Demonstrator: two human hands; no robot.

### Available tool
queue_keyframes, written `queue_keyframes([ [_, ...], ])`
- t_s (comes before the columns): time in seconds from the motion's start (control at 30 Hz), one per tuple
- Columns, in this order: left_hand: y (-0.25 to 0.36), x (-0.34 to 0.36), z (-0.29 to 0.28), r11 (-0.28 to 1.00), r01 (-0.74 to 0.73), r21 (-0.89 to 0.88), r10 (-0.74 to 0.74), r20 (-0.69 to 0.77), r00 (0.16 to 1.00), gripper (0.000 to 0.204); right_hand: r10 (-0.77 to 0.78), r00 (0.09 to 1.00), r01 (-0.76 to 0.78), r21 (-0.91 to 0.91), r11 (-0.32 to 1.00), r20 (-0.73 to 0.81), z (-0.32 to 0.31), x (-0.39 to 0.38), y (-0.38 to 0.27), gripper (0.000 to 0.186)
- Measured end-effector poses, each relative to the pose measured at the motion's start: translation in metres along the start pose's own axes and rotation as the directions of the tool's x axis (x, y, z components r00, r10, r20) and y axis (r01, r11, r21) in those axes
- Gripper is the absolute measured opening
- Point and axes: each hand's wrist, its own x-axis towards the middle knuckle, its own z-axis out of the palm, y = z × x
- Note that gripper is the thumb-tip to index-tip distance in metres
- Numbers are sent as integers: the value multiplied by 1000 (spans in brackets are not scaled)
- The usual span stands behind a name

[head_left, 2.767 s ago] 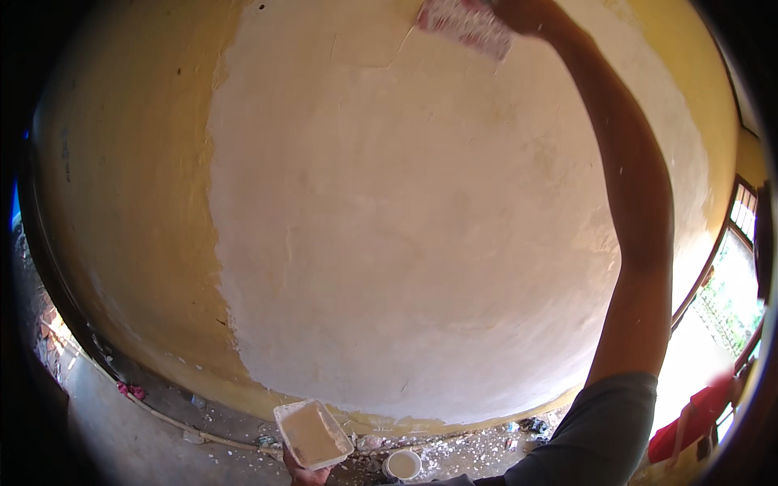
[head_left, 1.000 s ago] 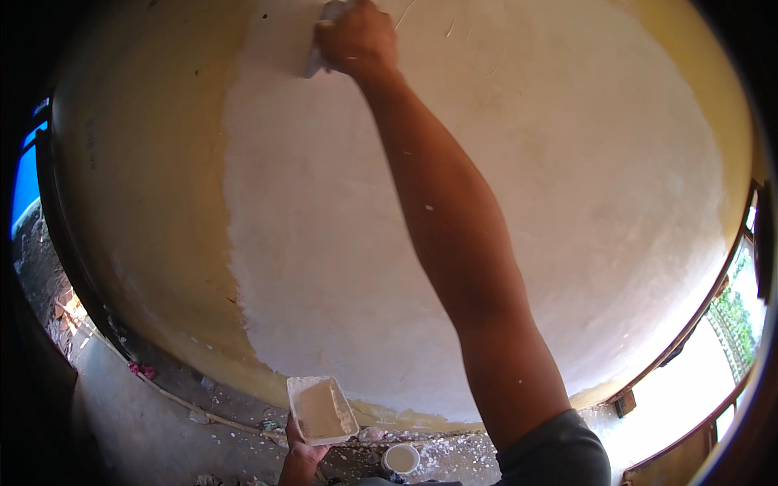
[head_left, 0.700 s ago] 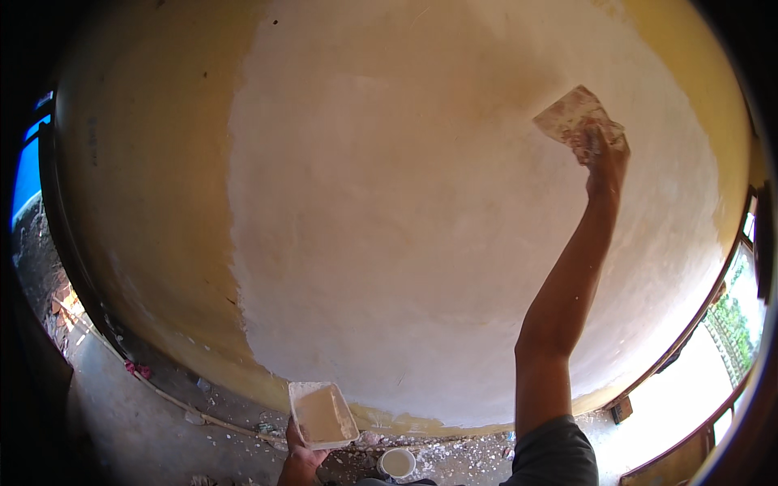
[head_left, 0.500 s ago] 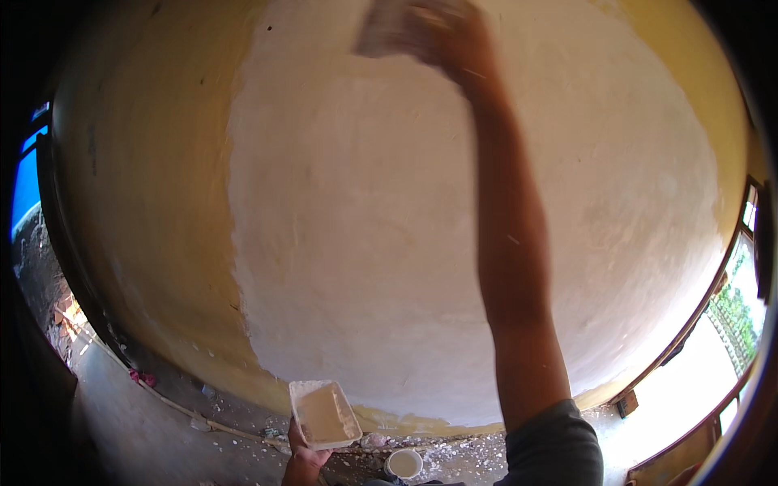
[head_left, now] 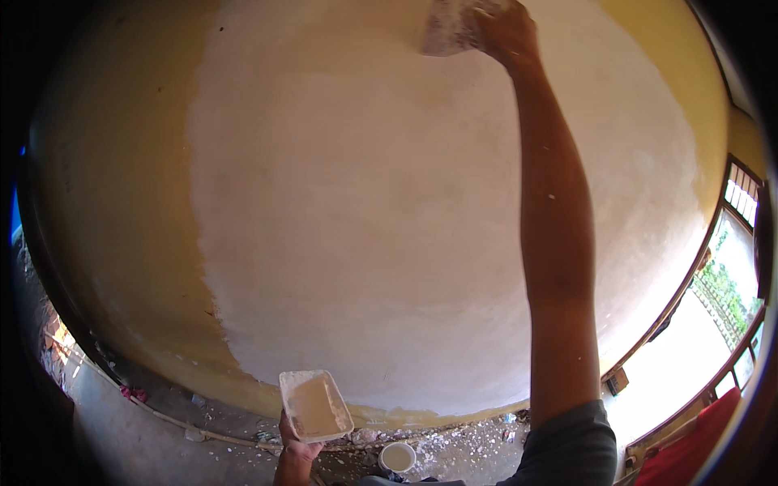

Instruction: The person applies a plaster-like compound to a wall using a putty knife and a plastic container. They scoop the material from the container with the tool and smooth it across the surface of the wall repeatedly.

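Observation:
My right hand [head_left: 502, 32] is raised at the upper middle, closed on a wide, plaster-smeared flat scraper [head_left: 444, 32] that lies against the wall. The wall has a large patch of pale skim coat [head_left: 348, 202] bordered by yellow paint [head_left: 121, 211]. Below, my left hand [head_left: 296, 441] grips a squarish white plastic tub [head_left: 316, 405] of creamy paste, its fingers round the side and underneath.
A round white bucket [head_left: 397, 458] stands on the flake-strewn floor [head_left: 194, 462]. A pale pole [head_left: 170, 413] lies along the wall's foot, near some pink scraps [head_left: 134, 393]. A bright doorway [head_left: 721, 300] is at right, with red fabric [head_left: 689, 445] below it.
My right hand and scraper have swept across the upper wall several times, most recently moving right. The view has turned slightly right, bringing more doorway and red fabric into sight. The tub stays low.

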Motion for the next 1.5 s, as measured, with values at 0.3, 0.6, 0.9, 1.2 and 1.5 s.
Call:
queue_keyframes([
  [0.3, -6, 18, 1, 1000, 7, 12, -8, 14, 1000, 52, 448, 893, -407, 501, 764, 42, -108, -13, 208, 18],
  [0.6, -7, 10, -10, 999, 29, 40, -30, 30, 999, 52, -196, 965, 76, 531, 844, 173, 16, -133, -18, 30],
  [0.9, -20, 31, -17, 998, 51, 48, -55, 101, 993, 54, -76, 982, 53, 137, 989, 170, 17, -121, 12, 35],
  [1.2, -24, 24, 4, 998, 68, 17, -70, 118, 991, 52, -362, 908, 379, -787, 487, 214, -82, -51, 187, 27],
  [1.5, -18, 23, -13, 996, 4, 90, -15, 123, 992, 49, -761, 526, 511, 574, 640, 380, 25, -138, -53, 29],
])
